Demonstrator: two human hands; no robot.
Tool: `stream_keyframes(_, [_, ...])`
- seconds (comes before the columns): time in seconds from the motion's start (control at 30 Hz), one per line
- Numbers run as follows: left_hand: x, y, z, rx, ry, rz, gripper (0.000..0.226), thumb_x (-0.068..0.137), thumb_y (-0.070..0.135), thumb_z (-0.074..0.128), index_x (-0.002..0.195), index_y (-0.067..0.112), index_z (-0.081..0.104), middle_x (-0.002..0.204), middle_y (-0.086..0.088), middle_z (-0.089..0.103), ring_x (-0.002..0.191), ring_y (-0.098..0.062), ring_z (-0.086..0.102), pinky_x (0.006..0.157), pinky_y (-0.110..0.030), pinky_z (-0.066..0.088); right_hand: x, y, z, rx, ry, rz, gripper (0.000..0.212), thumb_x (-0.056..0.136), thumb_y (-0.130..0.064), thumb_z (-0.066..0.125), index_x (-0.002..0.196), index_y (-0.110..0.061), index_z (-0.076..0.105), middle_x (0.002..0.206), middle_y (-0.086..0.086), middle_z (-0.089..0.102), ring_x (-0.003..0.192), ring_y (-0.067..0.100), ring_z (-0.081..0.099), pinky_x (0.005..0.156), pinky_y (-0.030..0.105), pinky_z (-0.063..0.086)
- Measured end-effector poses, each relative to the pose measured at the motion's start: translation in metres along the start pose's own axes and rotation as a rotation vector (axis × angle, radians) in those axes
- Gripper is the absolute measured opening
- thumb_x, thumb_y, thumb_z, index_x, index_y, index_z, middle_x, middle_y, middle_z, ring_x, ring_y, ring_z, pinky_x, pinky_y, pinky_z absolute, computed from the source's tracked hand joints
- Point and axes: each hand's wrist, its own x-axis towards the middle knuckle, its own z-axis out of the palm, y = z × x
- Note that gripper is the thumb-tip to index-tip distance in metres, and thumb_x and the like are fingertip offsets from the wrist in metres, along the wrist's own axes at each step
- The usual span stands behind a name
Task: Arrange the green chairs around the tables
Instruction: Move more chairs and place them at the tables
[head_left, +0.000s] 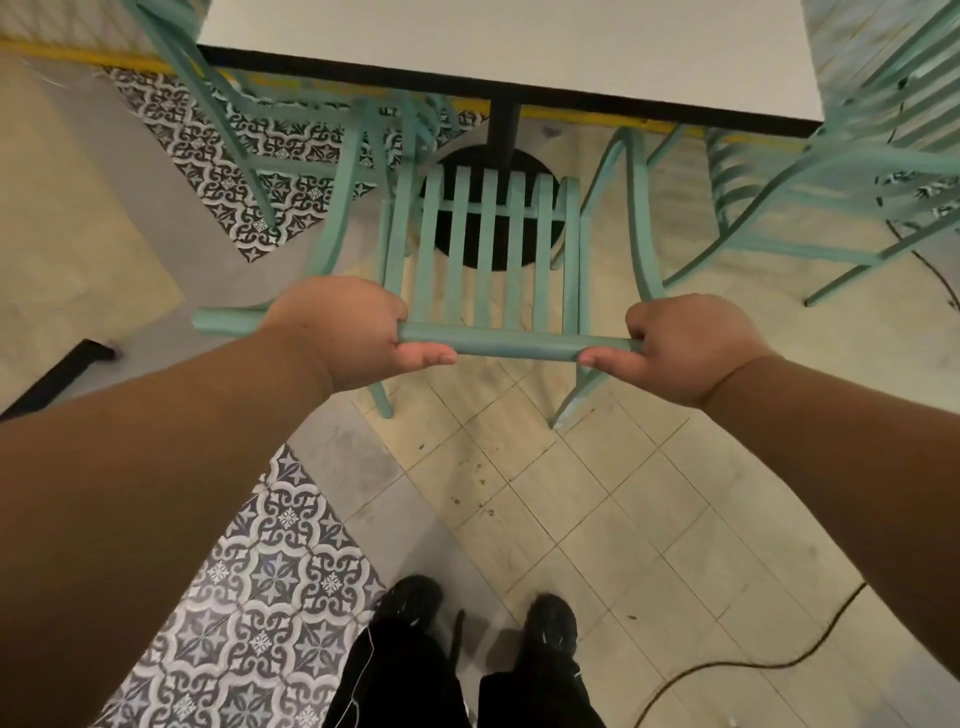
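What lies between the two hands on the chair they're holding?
In the head view, only a bare stretch of the top rail of the green chair runs between the left hand and right hand, both gripping it.

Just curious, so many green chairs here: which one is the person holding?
The middle chair, facing the white table: the left hand and right hand grip its top rail. The left chair and right chair stand untouched.

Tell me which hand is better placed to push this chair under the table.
Left, probably. The left hand grips the top rail nearer its middle; the right hand holds its very end, so pushing there might twist the chair.
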Motion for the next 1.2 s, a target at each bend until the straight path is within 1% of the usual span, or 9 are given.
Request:
stream_keyframes(0.2, [0.02,-0.024,-0.005,0.04,0.037,0.018,0.101,0.059,0.104,-0.008,0.062,0.024,0.054,0.057,0.002,0.055,0.052,-0.014,0.054,0.046,-0.031,0.048,0.031,-0.001,-0.007,0.006,0.05,-0.005,0.095,0.066,-0.104,0.004,0.065,-0.02,0.048,0.055,-0.001,0.052,0.049,0.018,0.052,0.043,0.03,0.035])
stream_keyframes(0.67, [0.047,-0.031,-0.01,0.145,0.003,-0.034,0.099,0.062,0.102,-0.011,0.062,0.027,0.053,0.058,0.006,0.054,0.05,-0.01,0.053,0.042,-0.025,0.038,0.05,0.014,-0.006,-0.016,0.052,0.024,0.096,0.064,-0.106,0.001,0.065,-0.022,0.05,0.054,-0.003,0.053,0.048,0.015,0.052,0.044,0.029,0.04])
stream_keyframes(0.73, [0.047,-0.028,-0.012,0.095,-0.019,-0.067,0.104,0.061,0.103,-0.009,0.073,0.028,0.061,0.065,0.006,0.06,0.056,-0.011,0.056,0.047,-0.029,0.047,0.052,0.015,-0.009,-0.026,0.051,0.024,0.096,0.064,-0.105,0.0,0.067,-0.024,0.05,0.054,-0.003,0.054,0.048,0.015,0.052,0.043,0.029,0.039])
stream_keyframes(0.8, [0.049,-0.027,-0.021,0.085,-0.098,-0.115,0.119,0.059,0.105,-0.009,0.12,0.034,0.064,0.104,0.003,0.072,0.089,-0.018,0.067,0.072,-0.039,0.056,0.05,0.013,-0.014,-0.034,0.015,0.037,0.095,0.065,-0.104,-0.002,0.072,-0.025,0.049,0.058,-0.004,0.056,0.051,0.015,0.054,0.045,0.03,0.043])
stream_keyframes(0.83, [0.049,-0.026,-0.028,0.127,-0.176,-0.141,0.124,0.058,0.105,-0.009,0.144,0.037,0.048,0.134,0.0,0.064,0.117,-0.026,0.062,0.091,-0.049,0.052,0.05,0.01,-0.017,-0.048,-0.019,0.042,0.093,0.066,-0.103,-0.002,0.076,-0.025,0.048,0.062,-0.003,0.057,0.055,0.015,0.055,0.047,0.032,0.047])
stream_keyframes(0.9, [0.039,-0.012,-0.045,0.211,-0.266,-0.188,0.123,0.062,0.103,-0.005,0.16,0.032,0.019,0.164,-0.004,0.033,0.148,-0.036,0.032,0.113,-0.067,0.028,0.043,-0.001,-0.023,-0.035,-0.082,0.104,0.088,0.069,-0.099,0.006,0.085,-0.023,0.048,0.074,-0.002,0.059,0.065,0.017,0.058,0.058,0.039,0.055])
stream_keyframes(1.0, [0.016,0.011,-0.063,0.089,-0.125,-0.232,0.106,0.079,0.093,0.015,0.16,0.024,0.018,0.167,-0.004,0.027,0.15,-0.032,0.028,0.118,-0.065,0.028,0.021,-0.024,-0.032,0.052,-0.01,0.281,0.08,0.084,-0.087,0.026,0.115,-0.019,0.053,0.107,0.004,0.06,0.097,0.026,0.059,0.085,0.051,0.056])
stream_keyframes(1.1, [-0.011,0.03,-0.087,-0.06,0.075,-0.177,0.097,0.084,0.085,0.02,0.159,0.024,0.025,0.164,-0.004,0.033,0.149,-0.03,0.031,0.118,-0.059,0.03,-0.02,-0.034,-0.047,0.09,0.084,0.31,0.089,0.087,-0.079,0.026,0.149,-0.017,0.039,0.146,0.011,0.052,0.138,0.035,0.043,0.113,0.056,0.039])
stream_keyframes(1.2, [-0.026,0.033,-0.124,-0.116,0.193,-0.163,0.089,0.088,0.078,0.028,0.159,0.025,0.024,0.163,-0.006,0.036,0.15,-0.033,0.029,0.118,-0.058,0.028,-0.059,-0.032,-0.078,0.135,0.163,0.358,0.093,0.088,-0.077,0.025,0.157,-0.016,0.03,0.16,0.013,0.039,0.151,0.038,0.026,0.123,0.055,0.022])
